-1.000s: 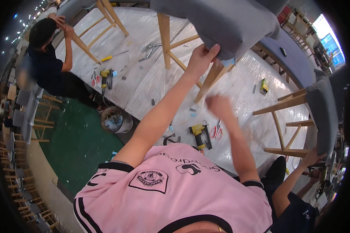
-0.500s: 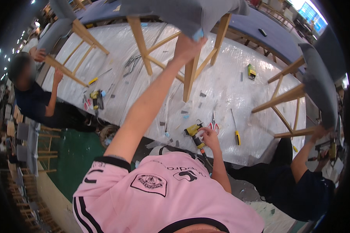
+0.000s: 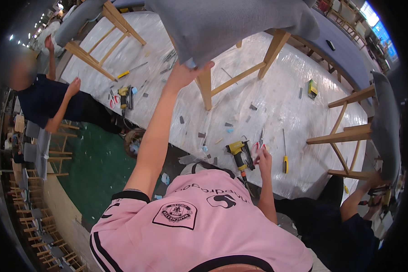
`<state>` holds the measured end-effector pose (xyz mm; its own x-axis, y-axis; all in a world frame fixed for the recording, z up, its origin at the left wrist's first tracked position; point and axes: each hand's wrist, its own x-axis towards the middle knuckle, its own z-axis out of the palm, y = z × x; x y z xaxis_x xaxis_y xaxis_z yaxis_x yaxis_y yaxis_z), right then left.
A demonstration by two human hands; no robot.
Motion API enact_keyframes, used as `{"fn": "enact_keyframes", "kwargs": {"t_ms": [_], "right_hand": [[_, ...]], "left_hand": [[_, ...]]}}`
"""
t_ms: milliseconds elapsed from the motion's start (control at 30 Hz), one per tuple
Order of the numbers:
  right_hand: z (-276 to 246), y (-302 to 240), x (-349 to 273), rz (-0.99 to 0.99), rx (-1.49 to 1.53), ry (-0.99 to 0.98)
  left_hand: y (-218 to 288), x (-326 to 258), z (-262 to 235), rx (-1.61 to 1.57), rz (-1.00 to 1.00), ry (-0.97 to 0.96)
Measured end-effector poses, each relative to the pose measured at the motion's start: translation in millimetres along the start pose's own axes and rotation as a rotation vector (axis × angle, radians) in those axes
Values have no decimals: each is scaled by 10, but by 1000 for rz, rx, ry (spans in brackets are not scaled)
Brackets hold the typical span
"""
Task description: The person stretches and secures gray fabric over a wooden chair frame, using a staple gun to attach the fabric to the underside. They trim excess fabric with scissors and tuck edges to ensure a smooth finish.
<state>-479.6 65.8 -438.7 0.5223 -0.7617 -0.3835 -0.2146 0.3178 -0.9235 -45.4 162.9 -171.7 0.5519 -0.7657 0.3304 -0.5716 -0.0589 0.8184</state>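
Observation:
A chair (image 3: 240,31) with a grey fabric-covered seat and pale wooden legs stands on the plastic-covered table in front of me. My left hand (image 3: 182,76) grips its near corner at the top of a leg, the thumb stretched to the right. A bit of light blue material (image 3: 190,63) shows at that corner, under the fabric. My right hand (image 3: 264,159) is closed on the red and white handles of a pair of scissors (image 3: 260,141) lying on the table. Just left of it lies a yellow and black staple gun (image 3: 238,153) with its hose.
To the right lie a yellow-handled screwdriver (image 3: 285,158) and a small yellow-green box (image 3: 312,89). Scraps are scattered over the plastic-covered table (image 3: 276,109). A co-worker (image 3: 50,99) stands at left by another chair (image 3: 95,50); a second (image 3: 340,222) sits at right beside a grey chair (image 3: 385,122).
The chair has turned, its near corner shifting left and closer with my left hand on it. My right hand has left the staple gun for the scissors. The left co-worker's hand has risen.

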Motion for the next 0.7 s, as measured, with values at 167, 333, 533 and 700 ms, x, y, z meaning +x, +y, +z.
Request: {"fn": "enact_keyframes", "kwargs": {"t_ms": [167,333,533,700], "right_hand": [[573,-1155,545,-262,-239,-42],[985,-1584,1002,-384,-93,-207],[1432,-1878,880,-429,241,-174],[1776,-2375,816,-525,352,-141]], "left_hand": [[-162,-287,-331,-130,-154,35],[240,-127,-263,-106,-324,148],[239,-660,181,-51,162,904],[372,-225,-187,776,618,569]]}}
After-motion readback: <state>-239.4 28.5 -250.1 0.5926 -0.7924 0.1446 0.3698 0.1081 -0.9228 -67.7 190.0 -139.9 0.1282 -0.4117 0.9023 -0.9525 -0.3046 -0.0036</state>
